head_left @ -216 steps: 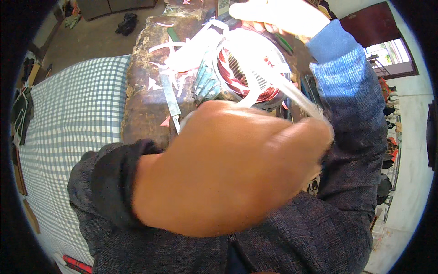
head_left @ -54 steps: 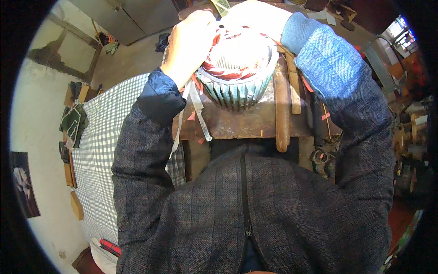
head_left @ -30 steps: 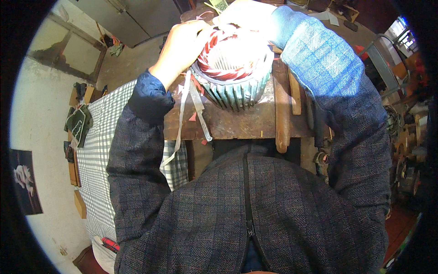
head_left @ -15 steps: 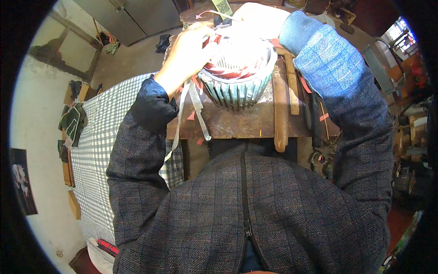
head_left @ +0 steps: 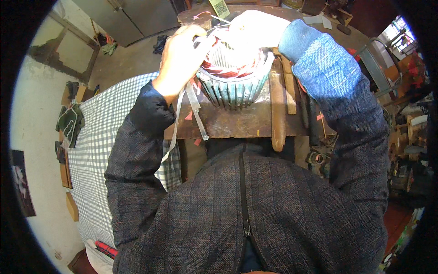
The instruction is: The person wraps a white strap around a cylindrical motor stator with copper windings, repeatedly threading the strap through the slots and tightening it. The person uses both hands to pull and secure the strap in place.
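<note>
Red coil (head_left: 228,72) was seen seated in the finned housing (head_left: 235,92), upper centre of frame, its binding judged unfinished; grips of left hand (head_left: 182,55) and right hand (head_left: 259,28) could not be told.

Dark plaid woven jacket (head_left: 196,219), lower centre of frame. Front zip (head_left: 244,192) parted at lower edge over dark blue inner garment (head_left: 249,261). Right cuff (head_left: 297,41), upper right: brightly lit, blue. Left cuff (head_left: 153,109): mostly near-black.
</note>
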A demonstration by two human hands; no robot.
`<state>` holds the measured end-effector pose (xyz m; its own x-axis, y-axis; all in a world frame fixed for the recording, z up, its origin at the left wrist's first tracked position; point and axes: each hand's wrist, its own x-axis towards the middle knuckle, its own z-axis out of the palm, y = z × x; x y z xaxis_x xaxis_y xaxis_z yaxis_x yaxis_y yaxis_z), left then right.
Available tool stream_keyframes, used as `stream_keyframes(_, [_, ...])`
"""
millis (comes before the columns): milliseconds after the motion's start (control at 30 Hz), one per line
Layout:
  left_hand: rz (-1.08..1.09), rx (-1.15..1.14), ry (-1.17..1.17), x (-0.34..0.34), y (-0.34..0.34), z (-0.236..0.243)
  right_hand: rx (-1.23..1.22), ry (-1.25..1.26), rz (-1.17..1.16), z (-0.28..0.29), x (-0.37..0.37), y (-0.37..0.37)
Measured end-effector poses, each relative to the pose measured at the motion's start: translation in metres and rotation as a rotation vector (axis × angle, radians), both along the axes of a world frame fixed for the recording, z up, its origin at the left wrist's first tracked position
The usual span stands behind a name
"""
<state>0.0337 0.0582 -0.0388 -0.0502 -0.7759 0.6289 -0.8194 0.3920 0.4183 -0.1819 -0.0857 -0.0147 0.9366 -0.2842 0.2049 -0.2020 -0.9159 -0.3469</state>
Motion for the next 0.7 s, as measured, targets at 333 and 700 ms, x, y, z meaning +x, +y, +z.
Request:
stream_keyframes(333, [-0.076, 0.619, 0.471, 0.045, 0.017, 0.014, 0.219, 0.032, -0.225, 0.002, -0.004, 0.017])
stream_keyframes(700, [-0.490, 0.291, 0.885, -0.021, 0.001, 0.088, 0.044, -0.050, -0.286, -0.007, 0.003, 0.030])
